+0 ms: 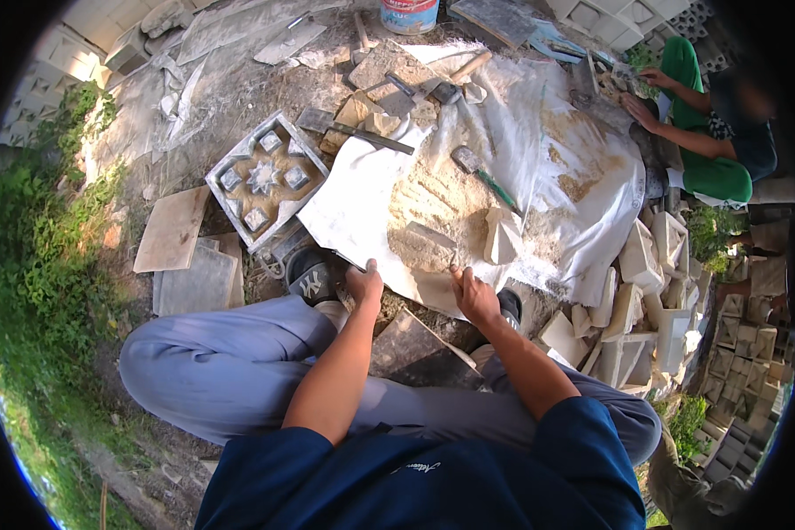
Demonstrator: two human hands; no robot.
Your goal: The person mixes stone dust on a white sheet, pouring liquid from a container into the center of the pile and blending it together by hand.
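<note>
My left hand [365, 284] is closed at the near edge of a white woven sheet [349, 212] and pinches it. A mound of pale sand [424, 190] lies on this sheet. My right hand [475, 296] is closed on a trowel, its handle mostly hidden in the fist; the flat trowel blade [431, 235] rests on the near part of the sand. Just right of the blade stands a pale angular block [503, 237]. Farther off, a green-handled hammer [486, 177] lies on the sand. A square metal mould [267, 179] with a star and raised blocks sits left of the sheet.
Flat slabs [175, 228] are stacked at left beside green plants [44, 230]. Another hammer [450, 88], a dark metal bar [371, 138] and a bucket [409, 16] lie beyond. Cast blocks [640, 265] pile up at right. Another person [715, 124] works at far right.
</note>
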